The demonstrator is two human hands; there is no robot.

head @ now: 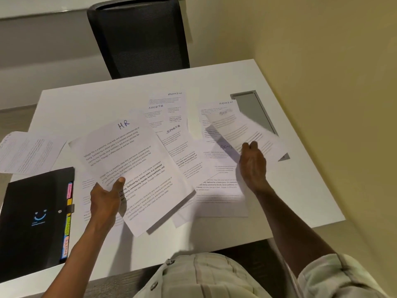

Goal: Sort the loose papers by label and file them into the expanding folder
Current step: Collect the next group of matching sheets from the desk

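White HR sheet (133, 168), top tilted far-right.

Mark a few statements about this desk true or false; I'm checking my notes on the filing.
1. The left hand holds the HR sheet. True.
2. The folder lies open. False: its strap is fastened.
3. The right hand is empty. False: it holds a blurred sheet.
4. Sheets marked SPORTS lie on the table. True.
5. The chair is occupied. False: nobody sits there.
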